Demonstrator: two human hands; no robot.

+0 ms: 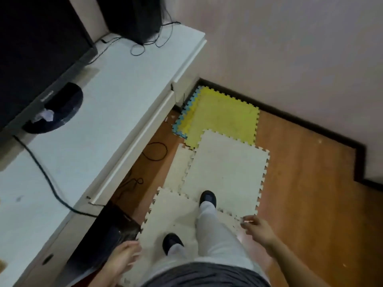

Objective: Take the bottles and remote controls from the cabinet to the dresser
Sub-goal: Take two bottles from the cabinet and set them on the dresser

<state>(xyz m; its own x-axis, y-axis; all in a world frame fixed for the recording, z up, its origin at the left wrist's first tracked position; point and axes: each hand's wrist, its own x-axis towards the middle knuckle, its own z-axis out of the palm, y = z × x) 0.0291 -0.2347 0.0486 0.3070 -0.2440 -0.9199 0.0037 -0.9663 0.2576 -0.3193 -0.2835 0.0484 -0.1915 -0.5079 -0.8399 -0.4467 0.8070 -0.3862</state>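
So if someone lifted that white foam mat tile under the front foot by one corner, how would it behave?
The white foam mat tile would probably bend and droop, since it looks thin and soft. It seems light for its size. Its jigsaw edge overlaps the yellow tile rather than locking flat, so it would likely slide or lift away easily, though the black shoe standing on it now pins it.

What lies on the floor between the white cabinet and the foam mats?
In the head view, bare wooden floor with loose black cables lies between the white cabinet and the foam mats.
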